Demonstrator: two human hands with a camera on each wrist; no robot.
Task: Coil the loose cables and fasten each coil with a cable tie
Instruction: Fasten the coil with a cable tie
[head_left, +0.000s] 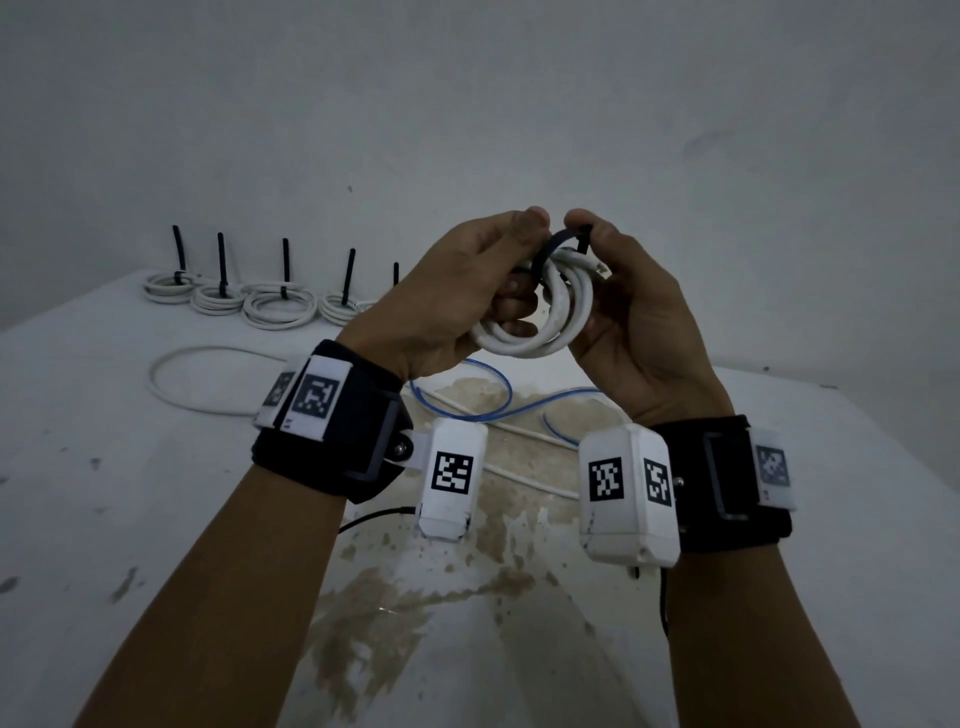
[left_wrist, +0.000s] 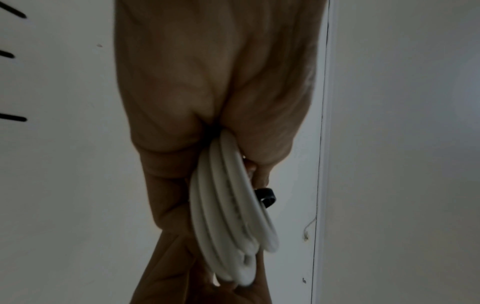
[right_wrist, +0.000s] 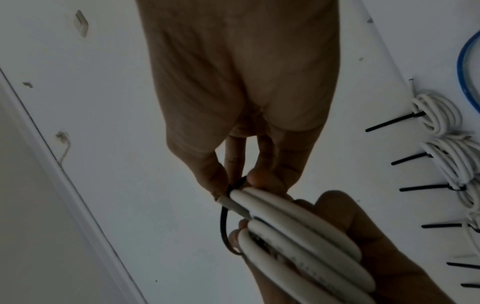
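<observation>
Coil: white cable coil (head_left: 540, 317) held up at centre frame in the head view, above the table (head_left: 104, 519), between both hands.
Left hand: left hand (head_left: 447, 291) has its fingers curled through and around the coil's left side, thumb up at the top.
Right hand: right hand (head_left: 634, 312) pinches the black cable tie (head_left: 563, 241) at the coil's top between thumb and fingertip.
Right wrist view only: the tie (right_wrist: 224, 226) bows out in an open loop beside the strands; faint printing along the cable is too blurred to read.
Left wrist view only: the coil (left_wrist: 228, 216) seen edge-on, with the tie's end (left_wrist: 266, 195) poking out on its right.
Head view only: finished coils (head_left: 278, 304) in a row at upper left, tie tails upright; loose white cable (head_left: 208, 379) and blue cable (head_left: 467, 400) lying on the table below the hands.
Markers: square black-and-white coded tags (head_left: 452, 470) on the wrist units; no words.
</observation>
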